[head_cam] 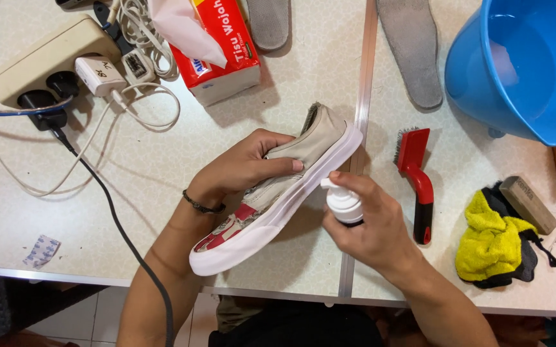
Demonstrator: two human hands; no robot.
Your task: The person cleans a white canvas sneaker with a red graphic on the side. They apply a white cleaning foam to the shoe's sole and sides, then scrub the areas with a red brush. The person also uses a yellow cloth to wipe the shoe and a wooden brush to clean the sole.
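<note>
One beige canvas shoe point(278, 193) with a white rubber sole is held tilted on its side above the tabletop point(162, 167), sole edge turned toward the pump bottle point(344, 204) — so the nozzle faces the rubber. The left hand point(242, 168) is closed over the shoe's upper, steadying it; the right hand point(371, 222) is wrapped round the one white pump bottle, a finger on its head. Beside them lie one red-handled brush point(416, 180), two grey insoles point(413, 51), one yellow-and-black cloth point(496, 241), one blue basin point(522, 64) and one tissue pack point(217, 45).
</note>
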